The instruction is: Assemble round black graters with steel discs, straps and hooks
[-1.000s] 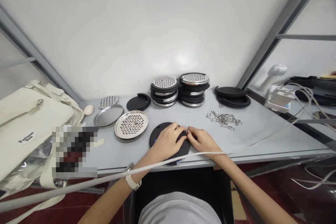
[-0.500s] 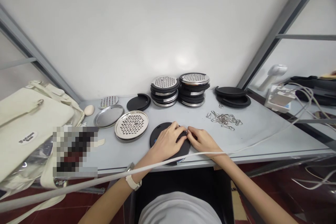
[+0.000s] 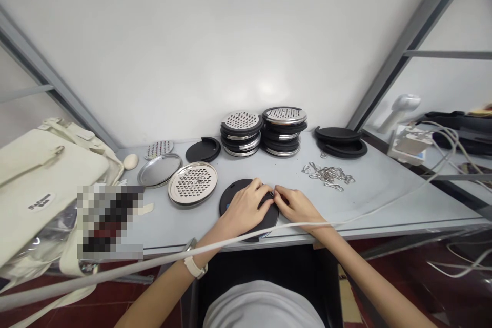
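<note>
A black round holder (image 3: 229, 196) lies flat near the front edge of the table, with a bit of blue and a shiny rim showing. Across its top lies my left hand (image 3: 248, 206), fingers curled and thumb pressed toward the right edge, gripping it. My right hand (image 3: 295, 206) is closed in a pinch at that same edge, touching the left fingertips. Between the fingertips shows a small shiny metal piece (image 3: 272, 194); its exact shape is mostly hidden. Beyond my right hand lies a pile of metal snap hooks (image 3: 328, 174).
Perforated grater discs (image 3: 194, 184) and plain metal discs (image 3: 159, 170) lie left. Behind stand two stacks of graters in black holders (image 3: 241, 136), a black holder (image 3: 203, 149) and more holders (image 3: 340, 143). A white cable (image 3: 154, 261) crosses before my forearms; a cream bag (image 3: 57, 164) sits far left.
</note>
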A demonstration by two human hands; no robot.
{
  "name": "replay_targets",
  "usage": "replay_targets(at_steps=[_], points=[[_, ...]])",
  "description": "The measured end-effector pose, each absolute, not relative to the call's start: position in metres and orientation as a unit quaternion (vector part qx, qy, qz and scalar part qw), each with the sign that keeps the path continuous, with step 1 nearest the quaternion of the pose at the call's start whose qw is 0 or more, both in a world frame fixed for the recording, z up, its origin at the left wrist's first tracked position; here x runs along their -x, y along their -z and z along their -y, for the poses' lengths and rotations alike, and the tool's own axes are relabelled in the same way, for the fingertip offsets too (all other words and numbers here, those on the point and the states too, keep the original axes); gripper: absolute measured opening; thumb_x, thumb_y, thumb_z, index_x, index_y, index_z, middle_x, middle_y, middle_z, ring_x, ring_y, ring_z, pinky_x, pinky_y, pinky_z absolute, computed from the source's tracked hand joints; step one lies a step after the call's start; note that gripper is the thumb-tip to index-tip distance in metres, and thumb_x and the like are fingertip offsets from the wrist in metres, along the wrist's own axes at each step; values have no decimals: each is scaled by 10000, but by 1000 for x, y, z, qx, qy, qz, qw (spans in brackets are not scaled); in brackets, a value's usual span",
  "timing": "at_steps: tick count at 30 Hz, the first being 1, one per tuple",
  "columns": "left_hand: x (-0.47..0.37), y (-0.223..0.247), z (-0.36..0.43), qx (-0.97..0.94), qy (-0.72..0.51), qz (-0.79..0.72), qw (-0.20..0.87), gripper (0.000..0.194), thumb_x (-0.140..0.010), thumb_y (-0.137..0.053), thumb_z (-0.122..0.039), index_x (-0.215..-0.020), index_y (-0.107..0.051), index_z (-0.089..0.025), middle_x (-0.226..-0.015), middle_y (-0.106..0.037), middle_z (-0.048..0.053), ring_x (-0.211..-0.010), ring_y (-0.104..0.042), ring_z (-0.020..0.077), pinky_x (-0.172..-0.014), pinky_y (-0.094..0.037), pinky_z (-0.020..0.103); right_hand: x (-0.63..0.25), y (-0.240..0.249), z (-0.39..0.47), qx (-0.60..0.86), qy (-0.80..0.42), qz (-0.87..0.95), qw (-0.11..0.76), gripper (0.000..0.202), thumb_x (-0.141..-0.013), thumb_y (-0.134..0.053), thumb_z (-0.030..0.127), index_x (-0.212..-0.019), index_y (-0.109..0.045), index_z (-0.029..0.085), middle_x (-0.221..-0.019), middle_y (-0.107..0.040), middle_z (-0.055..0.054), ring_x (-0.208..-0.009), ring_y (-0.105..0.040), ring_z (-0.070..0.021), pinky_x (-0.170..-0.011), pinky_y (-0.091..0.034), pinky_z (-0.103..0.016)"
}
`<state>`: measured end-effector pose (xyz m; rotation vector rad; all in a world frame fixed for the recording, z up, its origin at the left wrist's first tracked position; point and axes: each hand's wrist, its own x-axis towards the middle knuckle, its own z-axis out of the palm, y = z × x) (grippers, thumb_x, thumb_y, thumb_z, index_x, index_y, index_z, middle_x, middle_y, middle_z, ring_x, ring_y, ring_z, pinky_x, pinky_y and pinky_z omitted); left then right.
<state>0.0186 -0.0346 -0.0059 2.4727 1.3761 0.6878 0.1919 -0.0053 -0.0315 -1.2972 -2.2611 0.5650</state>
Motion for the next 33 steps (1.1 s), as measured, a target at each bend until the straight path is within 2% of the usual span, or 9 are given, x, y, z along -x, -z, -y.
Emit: replay_targets(at_steps=[12, 22, 33], points=[[-18, 1, 36, -851, -215, -467, 108, 192, -925, -429, -258, -1086, -518, -203, -1009, -510, 38, -841, -566, 157, -758, -468, 278, -193, 32, 5, 470, -219, 822, 236, 256, -903, -340, 288, -669, -413, 213, -541, -462, 37, -481, -427, -118, -515, -281, -218], [-18, 1, 36, -848, -219, -469, 116, 202, -923, -436, -253, -1101, -517, -201, -1022, -508, 38, -871, -565, 158, -788, -465, 279, -193, 32, 5, 470, -226, 819, 240, 264, -900, -339, 296, -665, -423, 210, -537, -460, 36, -483, -422, -115, -511, -281, -219], [-17, -4, 37, -851, -205, -469, 119, 222, -922, -427, -231, -1123, -521, -211, -1007, -510, 33, -846, -567, 152, -748, -457, 259, -193, 34, 4, 472, -231, 816, 241, 267, -897, -341, 299, -655, -407, 207, -549, -475, 29, -500, -440, -116, -522, -285, -222]])
